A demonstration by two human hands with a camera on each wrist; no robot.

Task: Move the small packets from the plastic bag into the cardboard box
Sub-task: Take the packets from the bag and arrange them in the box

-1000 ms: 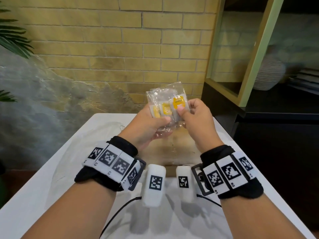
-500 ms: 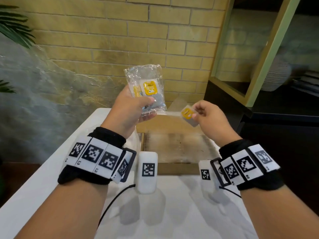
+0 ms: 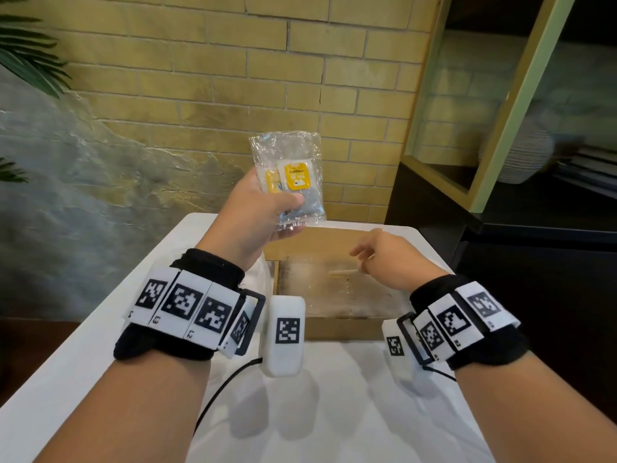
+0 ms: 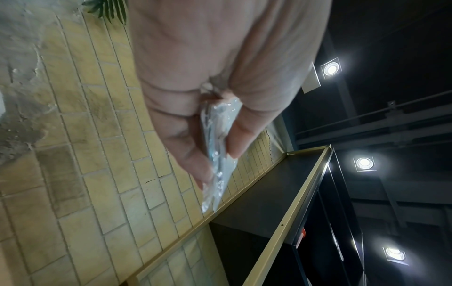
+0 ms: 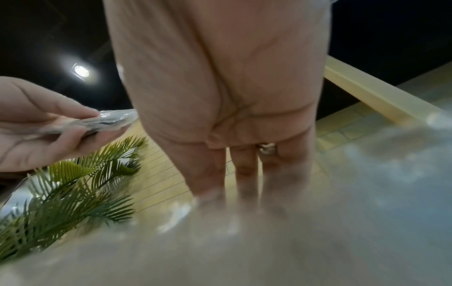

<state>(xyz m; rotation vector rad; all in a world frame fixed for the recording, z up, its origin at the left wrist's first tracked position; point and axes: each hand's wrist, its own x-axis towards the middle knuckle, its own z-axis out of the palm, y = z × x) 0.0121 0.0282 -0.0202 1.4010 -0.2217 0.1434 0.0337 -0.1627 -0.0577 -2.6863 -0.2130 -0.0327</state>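
Clear plastic bag (image 3: 288,177) held in left grip (image 3: 257,215); right grip (image 3: 384,259) relaxed, empty, above cardboard box (image 3: 334,295).

Yellow brick wall (image 3: 207,71) w/ grey patch, palm fronds (image 3: 26,58) left, green-framed dark shelf (image 3: 521,105) right.

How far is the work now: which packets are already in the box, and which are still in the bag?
Done: cannot confirm; the cardboard box interior is blurred, no packet clearly visible. In hand: the left hand holds up the plastic bag; the right hand, fingers relaxed, is over the box, holding nothing visible. Left: at least two yellow packets remain in the bag.
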